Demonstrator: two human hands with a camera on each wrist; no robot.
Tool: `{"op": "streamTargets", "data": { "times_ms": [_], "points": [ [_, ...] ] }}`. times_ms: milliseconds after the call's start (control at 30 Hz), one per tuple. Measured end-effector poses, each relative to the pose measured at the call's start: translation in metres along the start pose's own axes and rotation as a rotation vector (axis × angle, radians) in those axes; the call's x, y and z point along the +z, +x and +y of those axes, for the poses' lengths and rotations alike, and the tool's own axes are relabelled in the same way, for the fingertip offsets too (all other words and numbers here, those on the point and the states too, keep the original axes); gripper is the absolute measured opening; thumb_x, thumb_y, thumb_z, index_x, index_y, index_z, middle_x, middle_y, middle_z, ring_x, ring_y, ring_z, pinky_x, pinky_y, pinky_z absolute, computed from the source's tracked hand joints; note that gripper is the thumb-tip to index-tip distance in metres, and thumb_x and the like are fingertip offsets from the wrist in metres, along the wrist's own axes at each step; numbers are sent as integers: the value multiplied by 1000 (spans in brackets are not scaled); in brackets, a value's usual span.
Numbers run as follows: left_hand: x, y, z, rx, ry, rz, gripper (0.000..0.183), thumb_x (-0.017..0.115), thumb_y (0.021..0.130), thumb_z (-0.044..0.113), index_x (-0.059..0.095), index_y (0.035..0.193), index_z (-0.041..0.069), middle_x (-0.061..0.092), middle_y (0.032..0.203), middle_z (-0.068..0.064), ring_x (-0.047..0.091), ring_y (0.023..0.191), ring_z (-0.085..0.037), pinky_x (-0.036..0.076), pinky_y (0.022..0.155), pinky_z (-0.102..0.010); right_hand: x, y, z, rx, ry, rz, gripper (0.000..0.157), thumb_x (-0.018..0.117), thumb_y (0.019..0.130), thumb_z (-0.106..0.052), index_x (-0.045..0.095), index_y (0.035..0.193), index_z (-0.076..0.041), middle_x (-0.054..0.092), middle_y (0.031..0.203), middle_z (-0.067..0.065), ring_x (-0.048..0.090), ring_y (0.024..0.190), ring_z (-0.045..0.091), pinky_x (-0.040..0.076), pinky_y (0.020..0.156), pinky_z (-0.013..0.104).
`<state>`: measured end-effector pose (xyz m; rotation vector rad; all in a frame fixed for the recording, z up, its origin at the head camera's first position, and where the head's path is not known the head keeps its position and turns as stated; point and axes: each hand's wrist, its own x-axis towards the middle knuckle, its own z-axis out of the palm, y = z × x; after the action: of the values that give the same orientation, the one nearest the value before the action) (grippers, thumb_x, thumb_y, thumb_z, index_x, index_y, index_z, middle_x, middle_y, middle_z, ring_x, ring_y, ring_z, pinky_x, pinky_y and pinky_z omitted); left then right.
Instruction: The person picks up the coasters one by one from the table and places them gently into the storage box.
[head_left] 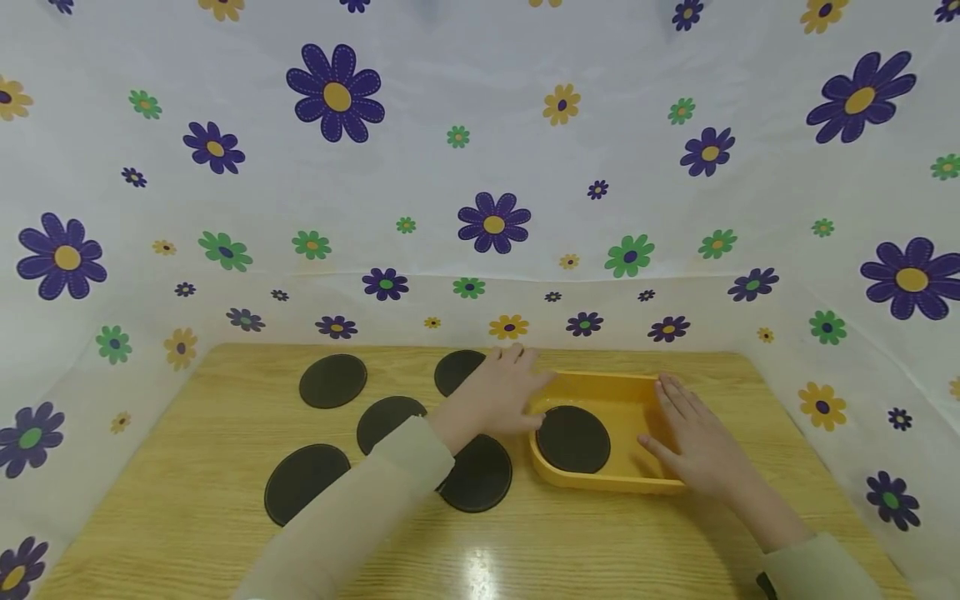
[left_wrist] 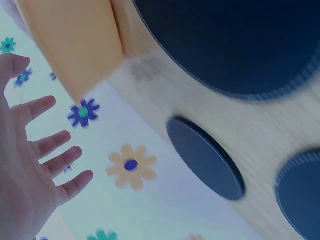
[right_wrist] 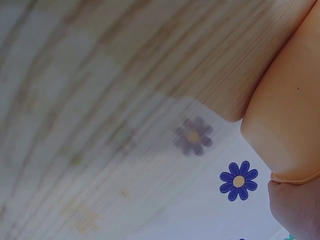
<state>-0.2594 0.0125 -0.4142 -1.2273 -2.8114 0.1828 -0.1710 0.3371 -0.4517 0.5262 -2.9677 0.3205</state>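
Observation:
A yellow plastic tray [head_left: 622, 482] with rounded corners sits on the table, right of the middle. One black disc [head_left: 573, 439] lies inside it at the left end. My left hand [head_left: 501, 392] hovers at the tray's left rim, fingers spread and nothing in them. In the left wrist view, that hand [left_wrist: 25, 150] shows loose, apart fingers beside the tray's outer wall [left_wrist: 75, 45]. Over the tray's right rim rests my right hand [head_left: 693, 437], fingers straight, thumb reaching toward the inside. Only a bit of the right hand [right_wrist: 297, 207] shows at the rim in the right wrist view.
Several more black discs lie flat on the wooden table left of the tray, such as a far-left disc [head_left: 333, 381], a near-left disc [head_left: 303, 482] and one beside the tray [head_left: 480, 475]. A white flowered cloth [head_left: 420, 167] surrounds the table's back and sides.

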Motion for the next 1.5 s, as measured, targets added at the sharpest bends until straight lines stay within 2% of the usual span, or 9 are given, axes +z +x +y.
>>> {"op": "streamTargets", "data": {
  "times_ms": [133,267,367,567,733,933,1233,1500],
  "points": [
    [0,-13,-18,-60,-59,-24,67,62,100,57,49,160,30,41,164,-13,39,152,-35,35,123,-57,-1,0,-2,21,15,-24,90,56,106,-49,22,164,11,19,174,29,19,162,47,-15,127,21],
    [6,-25,-37,-105,-78,-45,69,63,100,54,47,161,26,39,165,-16,36,154,-38,33,124,-61,-1,0,-2,27,11,-30,90,57,106,-49,23,164,11,22,173,29,20,161,47,-15,127,20],
    [12,-33,-50,-119,-96,-30,68,65,101,50,47,161,22,40,163,-19,39,151,-41,34,121,-63,0,-1,-1,27,12,-27,90,57,106,-49,23,164,11,22,173,30,21,161,47,-17,123,16],
    [20,-48,-76,-169,-92,-18,66,65,101,48,50,158,19,43,162,-20,40,150,-43,34,121,-65,0,1,-1,17,8,-24,90,56,107,-49,22,164,11,19,173,30,20,161,47,-17,124,17],
    [19,-61,-92,-234,-137,-59,65,67,100,45,51,157,18,43,162,-21,38,152,-44,32,123,-66,1,0,0,-2,-6,-3,89,56,106,-49,24,162,13,23,172,32,22,161,47,-19,120,12],
    [29,-74,-113,-304,-154,-98,67,65,98,42,51,158,15,42,161,-21,37,151,-43,29,123,-67,1,0,0,6,6,-2,88,56,107,-48,24,163,12,22,172,31,21,161,47,-19,121,13],
    [46,-97,-139,-355,-110,-60,66,67,93,41,57,151,12,49,153,-23,45,143,-45,37,116,-69,1,0,-1,8,5,-6,88,56,106,-49,25,163,12,22,172,31,22,160,48,-20,118,11],
    [56,-116,-160,-408,-115,-66,66,72,93,45,59,147,9,52,150,-26,46,143,-50,37,116,-72,0,0,-1,12,9,-8,88,56,106,-48,24,163,11,21,173,30,22,161,47,-20,117,9]
  ]
}}
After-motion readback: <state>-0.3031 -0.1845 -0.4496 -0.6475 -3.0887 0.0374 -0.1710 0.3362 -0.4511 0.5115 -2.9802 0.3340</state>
